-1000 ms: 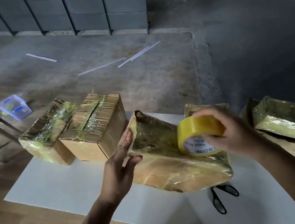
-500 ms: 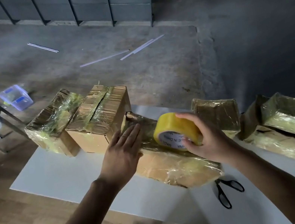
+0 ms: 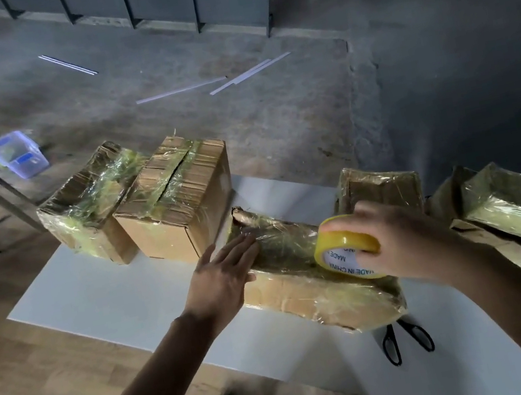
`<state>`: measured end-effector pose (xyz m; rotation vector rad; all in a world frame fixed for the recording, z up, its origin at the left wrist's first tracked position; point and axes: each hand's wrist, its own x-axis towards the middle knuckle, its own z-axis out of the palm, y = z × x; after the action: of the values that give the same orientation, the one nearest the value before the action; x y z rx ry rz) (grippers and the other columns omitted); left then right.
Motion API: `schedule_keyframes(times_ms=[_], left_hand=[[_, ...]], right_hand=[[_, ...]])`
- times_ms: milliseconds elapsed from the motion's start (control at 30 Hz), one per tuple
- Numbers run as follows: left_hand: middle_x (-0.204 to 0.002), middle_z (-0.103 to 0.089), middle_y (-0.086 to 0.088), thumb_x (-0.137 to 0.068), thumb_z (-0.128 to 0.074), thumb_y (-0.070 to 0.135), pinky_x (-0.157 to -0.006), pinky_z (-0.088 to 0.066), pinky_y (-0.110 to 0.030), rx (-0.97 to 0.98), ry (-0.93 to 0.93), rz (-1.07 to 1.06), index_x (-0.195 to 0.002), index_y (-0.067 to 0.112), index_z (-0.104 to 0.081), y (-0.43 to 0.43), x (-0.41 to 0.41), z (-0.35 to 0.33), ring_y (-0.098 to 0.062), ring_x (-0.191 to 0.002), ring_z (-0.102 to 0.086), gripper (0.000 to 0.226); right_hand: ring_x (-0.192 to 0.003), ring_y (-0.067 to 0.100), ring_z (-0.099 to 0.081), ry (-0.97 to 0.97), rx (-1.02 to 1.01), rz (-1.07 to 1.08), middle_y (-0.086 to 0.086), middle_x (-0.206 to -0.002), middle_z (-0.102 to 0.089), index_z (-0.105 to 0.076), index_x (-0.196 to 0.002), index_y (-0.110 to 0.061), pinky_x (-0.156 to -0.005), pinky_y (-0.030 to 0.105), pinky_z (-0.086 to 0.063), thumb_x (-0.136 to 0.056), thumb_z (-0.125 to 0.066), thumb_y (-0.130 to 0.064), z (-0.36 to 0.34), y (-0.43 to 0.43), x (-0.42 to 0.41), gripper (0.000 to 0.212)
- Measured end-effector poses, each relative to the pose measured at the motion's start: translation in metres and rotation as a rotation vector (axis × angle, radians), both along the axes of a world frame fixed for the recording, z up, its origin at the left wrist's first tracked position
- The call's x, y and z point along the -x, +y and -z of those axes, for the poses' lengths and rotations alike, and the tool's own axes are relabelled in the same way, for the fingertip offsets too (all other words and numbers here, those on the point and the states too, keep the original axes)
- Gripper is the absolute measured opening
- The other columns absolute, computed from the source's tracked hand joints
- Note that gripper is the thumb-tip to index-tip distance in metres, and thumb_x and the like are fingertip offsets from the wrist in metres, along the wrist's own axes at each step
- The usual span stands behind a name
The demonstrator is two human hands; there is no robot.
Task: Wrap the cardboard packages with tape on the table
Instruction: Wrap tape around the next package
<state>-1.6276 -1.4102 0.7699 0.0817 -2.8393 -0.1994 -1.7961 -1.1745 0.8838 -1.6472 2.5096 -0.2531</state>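
Packages all sit on the white surface. The long flat package lies slantwise near the front edge, its top and front face already glossy with tape. The left hand is flat on its left end, fingers straight, pressing down and holding nothing. The right hand grips the yellow tape roll, fingers curled over the rim, with the roll set on the package's top about mid-length. Whether a free strip runs from roll to package I cannot tell, too much glare.

At the far left corner, the left box is heavily taped on top. The second box, touching it, has tape bands over the top seam but its sides look like bare cardboard. The far package at the far edge behind the right hand looks fully covered. The right-edge pile is shiny all over too. The scissors lie at the front edge, blades tucked under the long package's right end, untouched.

Judgement: task is well along. Most pieces are wrapped, and the current one is getting another pass. Left to do: finish this wrap, cut the tape, and maybe do the second box's sides.
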Motion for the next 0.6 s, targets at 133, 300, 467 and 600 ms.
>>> schedule_keyframes(times_ms=[133,300,467,600], left_hand=[[-0.111,-0.065,-0.008,-0.064,-0.077,0.010,-0.097,-0.043,-0.061,0.222,-0.036,-0.010,-0.130,0.018,-0.060,0.011,0.011,-0.013,-0.029,-0.111,-0.062,0.068],[-0.127,-0.058,-0.023,-0.081,-0.042,0.007,-0.104,-0.043,-0.050,0.104,0.020,0.092,-0.120,-0.007,-0.061,0.035,0.023,-0.007,-0.038,-0.119,-0.056,0.046],[-0.135,-0.052,-0.025,-0.069,-0.064,-0.007,-0.106,-0.036,-0.030,-0.049,0.064,0.083,-0.125,-0.008,-0.058,0.037,0.024,-0.004,-0.035,-0.117,-0.058,0.056],[-0.141,-0.050,-0.018,-0.068,-0.071,-0.009,-0.104,-0.040,-0.028,-0.116,0.007,0.088,-0.135,0.008,-0.054,0.036,0.023,-0.007,-0.029,-0.122,-0.056,0.071]], right_hand=[[-0.100,0.007,-0.055,-0.206,0.227,0.004,-0.017,-0.114,-0.046,-0.035,-0.136,-0.051,-0.079,0.026,-0.051,-0.082,-0.067,-0.020,0.023,0.013,-0.001,0.069],[-0.120,-0.010,-0.045,-0.301,0.457,0.103,-0.021,-0.132,-0.044,-0.028,-0.140,-0.053,-0.092,0.009,-0.043,-0.084,-0.065,-0.030,0.053,0.028,-0.010,0.071],[-0.106,0.020,-0.062,-0.215,0.410,0.052,0.004,-0.128,-0.055,-0.024,-0.144,-0.051,-0.083,0.037,-0.056,-0.086,-0.057,-0.028,0.044,0.019,0.001,0.071],[-0.093,0.025,-0.065,-0.107,0.308,-0.013,0.003,-0.117,-0.059,-0.037,-0.135,-0.041,-0.071,0.043,-0.058,-0.081,-0.060,-0.027,0.032,0.022,0.005,0.060]])
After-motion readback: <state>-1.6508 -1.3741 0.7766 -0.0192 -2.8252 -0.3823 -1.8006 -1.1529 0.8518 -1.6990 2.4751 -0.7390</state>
